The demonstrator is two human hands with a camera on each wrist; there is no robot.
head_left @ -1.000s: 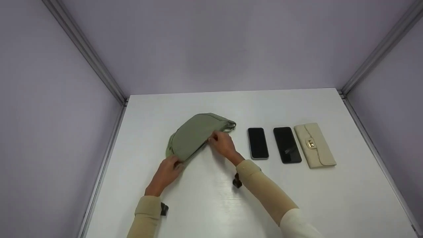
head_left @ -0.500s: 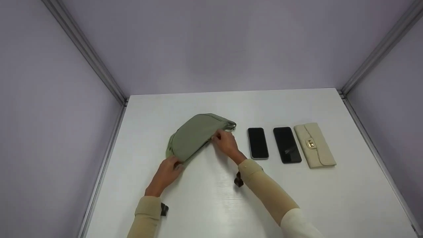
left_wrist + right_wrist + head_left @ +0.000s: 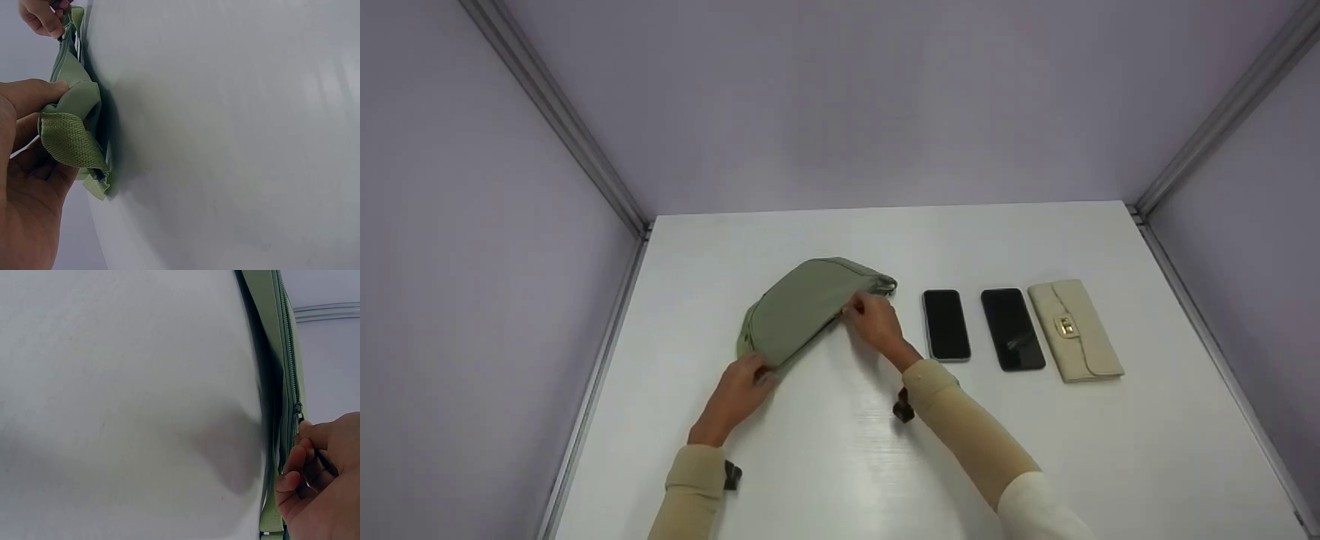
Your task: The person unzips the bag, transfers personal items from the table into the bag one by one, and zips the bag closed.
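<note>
A sage-green crescent pouch bag (image 3: 802,304) lies on the white table (image 3: 825,450), left of centre. My left hand (image 3: 744,391) pinches its near-left end, where the woven strap tab (image 3: 70,143) bunches between thumb and fingers. My right hand (image 3: 874,321) pinches the dark zipper pull (image 3: 320,458) on the bag's front edge, near its right end. The zipper track (image 3: 287,343) runs along that green edge in the right wrist view. The bag (image 3: 73,95) shows edge-on in the left wrist view, with the right hand (image 3: 42,17) at its far end.
To the right of the bag lie two dark-screened phones (image 3: 946,324) (image 3: 1012,328) and a cream clasp wallet (image 3: 1074,328), in a row. Lilac walls with metal corner rails (image 3: 555,120) enclose the table on three sides.
My right hand has slid a little to the right along the bag's front edge with the zipper pull. The left hand and the bag have stayed put.
</note>
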